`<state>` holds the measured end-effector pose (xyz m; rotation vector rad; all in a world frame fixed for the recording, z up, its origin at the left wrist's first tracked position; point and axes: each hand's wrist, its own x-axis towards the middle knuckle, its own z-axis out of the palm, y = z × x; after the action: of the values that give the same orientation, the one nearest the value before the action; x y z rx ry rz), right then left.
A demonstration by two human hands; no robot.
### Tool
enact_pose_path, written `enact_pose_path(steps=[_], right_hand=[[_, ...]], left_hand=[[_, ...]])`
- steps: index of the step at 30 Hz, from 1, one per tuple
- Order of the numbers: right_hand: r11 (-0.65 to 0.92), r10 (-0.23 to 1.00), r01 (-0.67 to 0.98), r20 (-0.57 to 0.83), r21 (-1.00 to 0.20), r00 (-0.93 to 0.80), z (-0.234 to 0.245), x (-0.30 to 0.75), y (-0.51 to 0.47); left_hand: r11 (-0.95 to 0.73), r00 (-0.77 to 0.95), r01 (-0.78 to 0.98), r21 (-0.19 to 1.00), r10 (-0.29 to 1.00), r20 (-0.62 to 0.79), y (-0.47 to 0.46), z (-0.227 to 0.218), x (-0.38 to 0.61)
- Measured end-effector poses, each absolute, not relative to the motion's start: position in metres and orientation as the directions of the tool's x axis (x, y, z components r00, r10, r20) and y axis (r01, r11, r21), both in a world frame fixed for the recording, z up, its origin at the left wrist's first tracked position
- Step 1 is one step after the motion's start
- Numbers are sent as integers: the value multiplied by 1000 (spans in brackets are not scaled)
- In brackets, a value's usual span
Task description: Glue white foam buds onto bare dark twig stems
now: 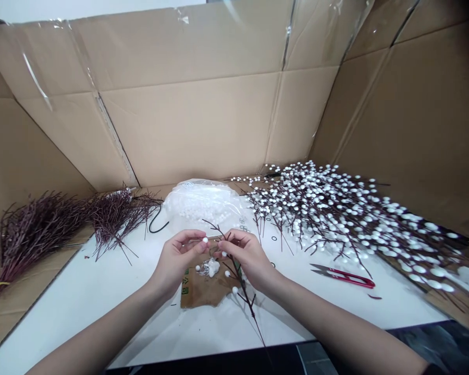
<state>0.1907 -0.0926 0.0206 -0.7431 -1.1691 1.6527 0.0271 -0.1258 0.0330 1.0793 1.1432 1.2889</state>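
Observation:
My left hand (177, 256) pinches a small white foam ball (205, 240) between thumb and fingertips. Close beside it, my right hand (247, 255) grips a thin dark brown branch (242, 285) that carries a few white balls and trails down toward the table's front edge. The two hands nearly touch at the branch's tip. Beneath them lies a brown cardboard scrap (203, 289) with a white blob, perhaps glue (212, 267), and loose balls.
A clear bag of white balls (203, 204) sits behind the hands. Bare brown twigs (50, 224) are piled at the left, finished branches with white balls (347, 213) at the right. Red snips (346, 276) lie on the white table (101, 291). Cardboard walls (195, 120) surround everything.

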Motion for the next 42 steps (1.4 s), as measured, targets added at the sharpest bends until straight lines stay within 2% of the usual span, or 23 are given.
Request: enact_pose_path(steps=[4,8,20,28,42], right_hand=[[45,937,-254,129,-966,-326,16,189,-91],[106,937,-198,164,-974,-308,13,188,-91],[164,937,-159,204,-974,-283,14,188,-94],[237,925,-73,248,-969,-288,14,187,-96],[260,919,-69,268,-963,-290,15,186,-98]], left_hand=[[59,-24,-229,972,998,-66,-127,27,32],[32,-10,-252,967,999,-36,-126,26,34],[21,-19,-215,976,999,-26,-128,24,36],[9,-32,-179,984,999,-15,-127,21,36],[-16,-140,-231,973,990,-17,-132,18,42]])
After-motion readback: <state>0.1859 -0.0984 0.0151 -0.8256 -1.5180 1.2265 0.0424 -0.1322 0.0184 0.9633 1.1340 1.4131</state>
